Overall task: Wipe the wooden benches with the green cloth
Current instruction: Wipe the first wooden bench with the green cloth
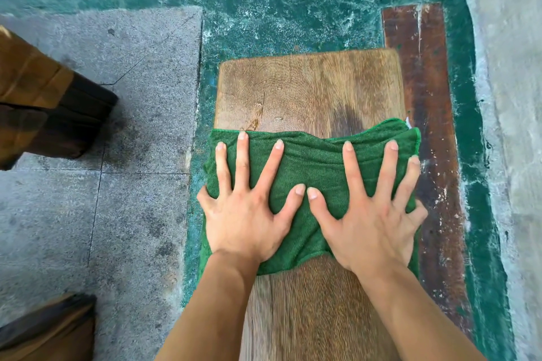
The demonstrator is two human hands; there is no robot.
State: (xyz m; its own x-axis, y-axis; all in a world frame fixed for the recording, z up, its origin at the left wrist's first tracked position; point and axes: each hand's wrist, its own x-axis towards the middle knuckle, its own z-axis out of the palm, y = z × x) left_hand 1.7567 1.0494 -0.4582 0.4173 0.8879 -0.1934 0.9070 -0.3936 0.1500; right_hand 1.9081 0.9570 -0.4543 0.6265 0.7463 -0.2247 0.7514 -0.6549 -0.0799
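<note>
Green cloth (311,161) lies spread across the width of the wooden worktop (308,88), near its far end. I see my left hand (246,214) and right hand (369,220) pressed flat on it side by side, fingers splayed, neither grip closed around anything. A darker plank (422,67) runs along the worktop's right side, over the green-painted floor (264,14).

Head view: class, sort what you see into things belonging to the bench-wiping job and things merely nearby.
Job: green cloth, light wooden bench, left hand, right hand.

Nearby: dark wooden plank, grey stone paving, brown trouser leg with dark shoe.
</note>
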